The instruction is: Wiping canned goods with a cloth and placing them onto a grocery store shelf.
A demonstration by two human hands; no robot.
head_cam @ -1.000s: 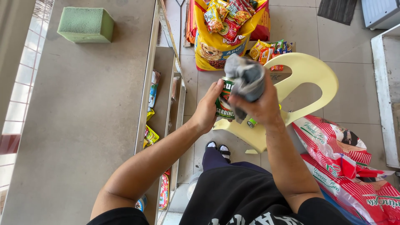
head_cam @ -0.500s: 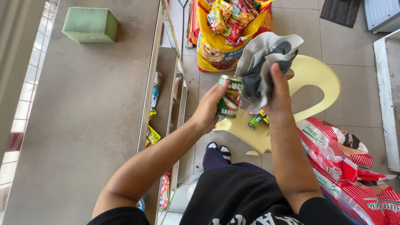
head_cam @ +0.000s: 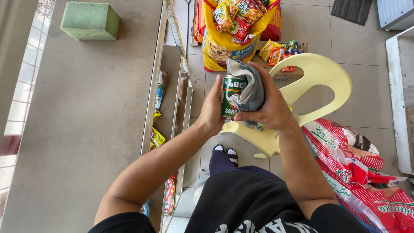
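The left hand [head_cam: 212, 113] closes around the side of a green cylindrical metal tin can [head_cam: 232, 96], held above the pale yellow plastic chair [head_cam: 319, 86]. The right hand [head_cam: 269, 110] presses a soft grey cloth [head_cam: 250, 88] on it. The can looks stiff, smooth, perhaps slippery; its side wall is best to grasp.

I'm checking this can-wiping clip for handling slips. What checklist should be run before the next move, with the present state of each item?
1. Left hand grips the green can from behind: ok.
2. Right hand presses the grey cloth against the can's side: ok.
3. Can held upright: ok.
4. Can's top rim clean: cannot tell, the cloth covers it.
5. Yellow plastic chair below has bare seat space for setting down: ok.
6. Small packets at the chair's far edge are apart from the hands: ok.
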